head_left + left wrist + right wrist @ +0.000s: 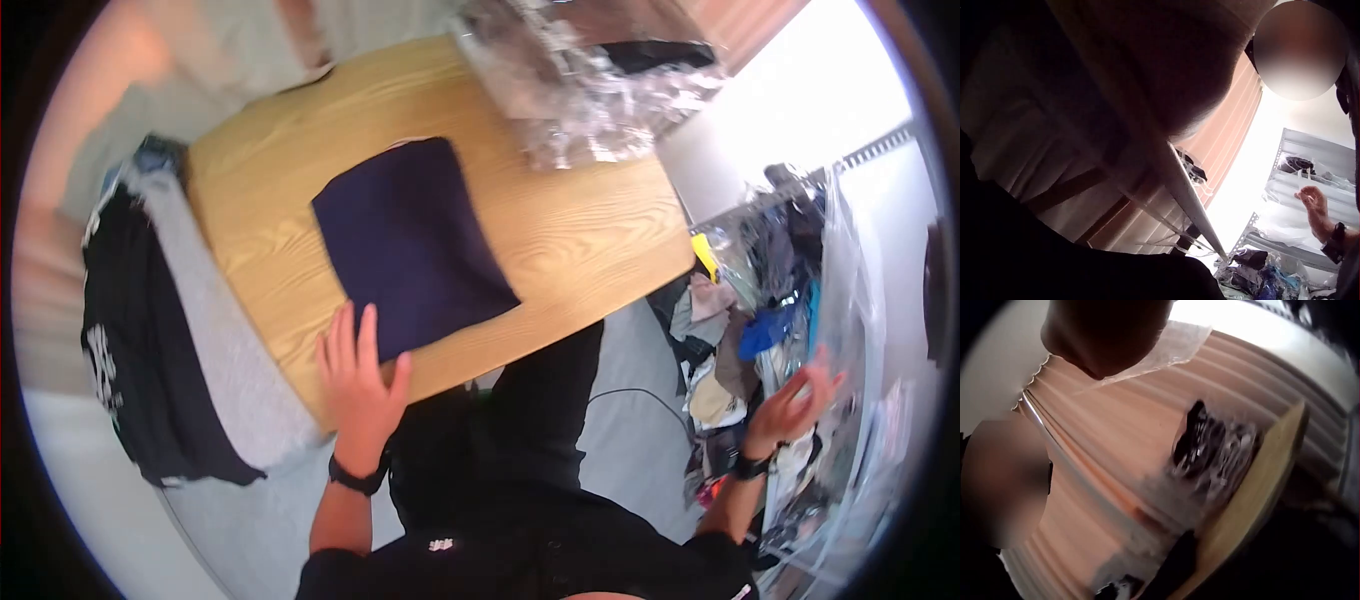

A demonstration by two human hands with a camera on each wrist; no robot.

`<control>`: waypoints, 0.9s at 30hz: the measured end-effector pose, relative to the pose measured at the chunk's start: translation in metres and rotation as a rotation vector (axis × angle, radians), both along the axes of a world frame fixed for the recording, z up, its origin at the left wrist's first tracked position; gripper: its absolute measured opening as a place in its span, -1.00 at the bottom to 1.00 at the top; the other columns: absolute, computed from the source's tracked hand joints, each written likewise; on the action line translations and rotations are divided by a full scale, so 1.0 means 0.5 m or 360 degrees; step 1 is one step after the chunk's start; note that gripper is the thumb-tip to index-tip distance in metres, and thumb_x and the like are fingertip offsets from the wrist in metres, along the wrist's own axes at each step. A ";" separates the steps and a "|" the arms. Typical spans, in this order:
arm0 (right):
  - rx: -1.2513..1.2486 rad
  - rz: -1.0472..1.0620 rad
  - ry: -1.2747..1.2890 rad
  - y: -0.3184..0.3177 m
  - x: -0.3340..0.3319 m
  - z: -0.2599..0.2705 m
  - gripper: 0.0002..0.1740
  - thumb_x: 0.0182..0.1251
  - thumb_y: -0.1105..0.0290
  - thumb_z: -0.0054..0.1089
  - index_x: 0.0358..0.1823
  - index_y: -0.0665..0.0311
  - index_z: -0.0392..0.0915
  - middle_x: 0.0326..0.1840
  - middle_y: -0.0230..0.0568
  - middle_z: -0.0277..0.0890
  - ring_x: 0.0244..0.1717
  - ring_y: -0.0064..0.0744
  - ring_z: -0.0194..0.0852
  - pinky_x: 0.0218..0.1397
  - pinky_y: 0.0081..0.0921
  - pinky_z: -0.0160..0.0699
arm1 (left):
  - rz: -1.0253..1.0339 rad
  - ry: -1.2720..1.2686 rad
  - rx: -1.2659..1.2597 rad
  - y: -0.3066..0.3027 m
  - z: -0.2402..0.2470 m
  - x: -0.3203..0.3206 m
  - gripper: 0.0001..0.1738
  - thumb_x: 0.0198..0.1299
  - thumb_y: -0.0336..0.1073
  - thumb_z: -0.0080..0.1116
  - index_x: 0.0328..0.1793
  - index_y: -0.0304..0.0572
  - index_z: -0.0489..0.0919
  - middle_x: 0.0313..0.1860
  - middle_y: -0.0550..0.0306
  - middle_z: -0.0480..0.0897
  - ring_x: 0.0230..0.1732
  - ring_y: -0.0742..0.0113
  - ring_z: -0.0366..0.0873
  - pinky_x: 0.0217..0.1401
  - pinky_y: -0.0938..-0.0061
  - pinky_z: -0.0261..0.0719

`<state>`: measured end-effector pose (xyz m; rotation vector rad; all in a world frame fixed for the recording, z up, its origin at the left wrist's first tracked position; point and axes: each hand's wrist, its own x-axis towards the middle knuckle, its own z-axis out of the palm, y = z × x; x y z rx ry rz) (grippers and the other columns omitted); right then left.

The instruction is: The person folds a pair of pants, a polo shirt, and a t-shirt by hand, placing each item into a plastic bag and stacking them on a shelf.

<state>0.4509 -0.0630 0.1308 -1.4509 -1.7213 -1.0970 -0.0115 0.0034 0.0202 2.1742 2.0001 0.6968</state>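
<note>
A folded navy garment (415, 245) lies flat on the wooden table, a sliver of pale material showing at its far edge. My left hand (362, 385) is over the near table edge with its fingers spread, fingertips at the garment's near left corner. Off to the right, beside the shelving, my right hand (795, 408) is raised with its fingers curled. A clear plastic bag (1175, 350) extends from that hand in the right wrist view, gripped at a part hidden behind the fingers. The left wrist view also catches the right hand (1314, 209) in front of the shelves.
Plastic-wrapped garments (600, 90) are piled at the table's (600, 240) far right. Black clothing (150, 330) and a grey cloth (225, 310) lie along its left side. Mixed clothes (715, 330) fill the shelving at right. A cable (645, 393) runs across the floor.
</note>
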 end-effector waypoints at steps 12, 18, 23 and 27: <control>-0.1067 0.1669 0.0333 0.054 -0.574 -0.183 -0.94 0.23 0.37 0.10 -0.29 0.04 0.42 0.16 -0.32 0.50 0.36 -0.13 0.23 0.41 0.39 -0.63 | -0.0041 -0.0127 0.0050 -0.003 -0.009 -0.012 -0.29 0.14 -0.10 0.13 0.39 -0.19 0.24 0.36 -0.20 0.25 0.41 -0.14 0.13 0.41 -0.10 -0.03; -0.1391 0.1934 -0.0080 0.166 -0.701 -0.144 -0.82 0.11 0.49 0.11 -0.25 0.07 0.46 0.08 -0.39 0.54 0.34 -0.19 0.28 0.46 0.31 -0.49 | -0.0084 -0.0186 0.0170 -0.005 -0.029 -0.038 -0.28 0.11 -0.09 0.12 0.39 -0.19 0.24 0.32 -0.27 0.26 0.38 -0.14 0.16 0.38 -0.16 0.01; -0.1604 0.2118 -0.0308 0.191 -0.742 -0.105 -0.76 0.08 0.50 0.12 -0.18 0.11 0.52 -0.03 -0.41 0.54 0.23 -0.30 0.38 0.49 0.18 -0.34 | -0.0309 -0.0366 0.0096 -0.038 0.008 -0.075 -0.29 0.14 -0.11 0.12 0.40 -0.19 0.22 0.30 -0.26 0.30 0.35 -0.14 0.21 0.36 -0.08 0.09; -0.1567 0.2182 -0.0035 0.173 -0.750 -0.076 -0.73 0.04 0.44 0.17 -0.16 0.22 0.51 -0.02 -0.35 0.52 0.22 -0.25 0.37 0.47 0.14 -0.23 | -0.0572 -0.0447 0.0052 -0.047 0.046 -0.122 -0.29 0.16 -0.13 0.12 0.40 -0.20 0.20 0.28 -0.25 0.33 0.33 -0.14 0.24 0.35 -0.03 0.15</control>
